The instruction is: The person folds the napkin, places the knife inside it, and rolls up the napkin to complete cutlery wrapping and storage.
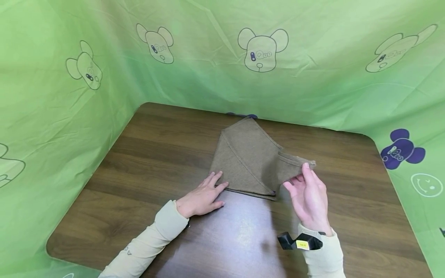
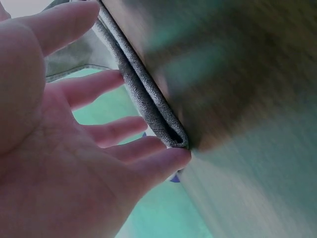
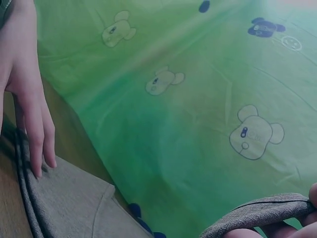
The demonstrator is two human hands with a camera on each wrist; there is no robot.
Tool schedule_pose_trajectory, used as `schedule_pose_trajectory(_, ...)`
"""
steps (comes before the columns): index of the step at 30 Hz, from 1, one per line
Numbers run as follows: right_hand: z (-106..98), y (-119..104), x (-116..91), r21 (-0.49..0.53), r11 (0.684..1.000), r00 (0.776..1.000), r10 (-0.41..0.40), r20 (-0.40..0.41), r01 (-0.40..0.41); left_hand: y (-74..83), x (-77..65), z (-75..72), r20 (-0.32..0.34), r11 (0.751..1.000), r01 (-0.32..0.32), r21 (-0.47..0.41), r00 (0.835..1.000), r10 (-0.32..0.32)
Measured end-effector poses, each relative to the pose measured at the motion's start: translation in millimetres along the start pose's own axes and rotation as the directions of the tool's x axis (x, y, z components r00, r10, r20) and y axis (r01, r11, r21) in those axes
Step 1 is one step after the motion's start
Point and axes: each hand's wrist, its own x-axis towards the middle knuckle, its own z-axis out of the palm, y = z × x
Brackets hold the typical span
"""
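Observation:
A folded grey-brown cloth (image 1: pixel 245 154) with stitched seams lies on the wooden table; its layered near edge shows up close in the left wrist view. My left hand (image 1: pixel 203 195) rests at the near left corner, fingers spread and extended, fingertips touching the cloth (image 2: pixel 148 106). On the other side, my right hand (image 1: pixel 309 193) pinches a narrow, hemmed end of the cloth between thumb and fingers and holds it raised off the table. In the right wrist view only the fingertips of that hand show, around the lifted end (image 3: pixel 267 210).
The brown table (image 1: pixel 149 154) has rounded corners. Green fabric (image 1: pixel 208 85) with printed bear heads hangs behind it and at both sides. The cloth's far tip reaches the table's back edge. A black device (image 1: pixel 300 242) with a yellow label sits on the right wrist.

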Motion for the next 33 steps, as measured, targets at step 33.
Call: schedule_pose_trajectory(33,23,39,15,-0.237,0.967,0.994,0.080,-0.071,-0.095,-3.0,0.2,2.1,-0.057,0.999,-0.042,0.013,0.997,0.042)
